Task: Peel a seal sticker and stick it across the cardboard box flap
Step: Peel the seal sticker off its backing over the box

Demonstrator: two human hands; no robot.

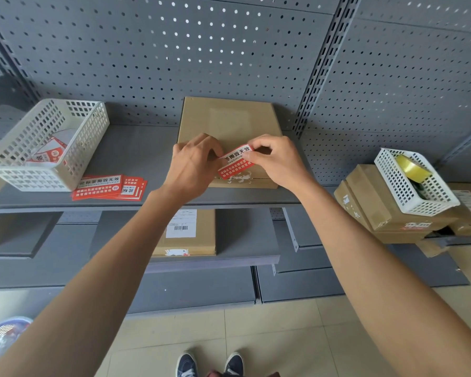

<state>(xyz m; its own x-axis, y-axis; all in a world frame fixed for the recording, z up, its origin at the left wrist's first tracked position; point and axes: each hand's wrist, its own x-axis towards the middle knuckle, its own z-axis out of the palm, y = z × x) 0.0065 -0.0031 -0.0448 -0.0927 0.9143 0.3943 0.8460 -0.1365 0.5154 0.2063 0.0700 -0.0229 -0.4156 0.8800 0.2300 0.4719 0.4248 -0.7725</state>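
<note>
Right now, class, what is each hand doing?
Left hand: closed, pinching the left end of the seal sticker.
Right hand: closed, pinching the sticker's right end above the cardboard box.

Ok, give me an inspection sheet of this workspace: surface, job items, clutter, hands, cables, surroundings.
Surface: grey metal shelf, pegboard back panel.
Job's things: cardboard box flat on the shelf; red seal sticker held over its near edge, not yet pressed flat; white torn residue on the box front.
Clutter: stack of spare seal stickers; white mesh basket with sticker scraps; second basket holding a yellow tape roll on stacked boxes.
Grippers: left hand and right hand each pinch one end of the sticker.
Cables: nothing seen.
Surroundings: labelled box on the lower shelf, tiled floor.
</note>
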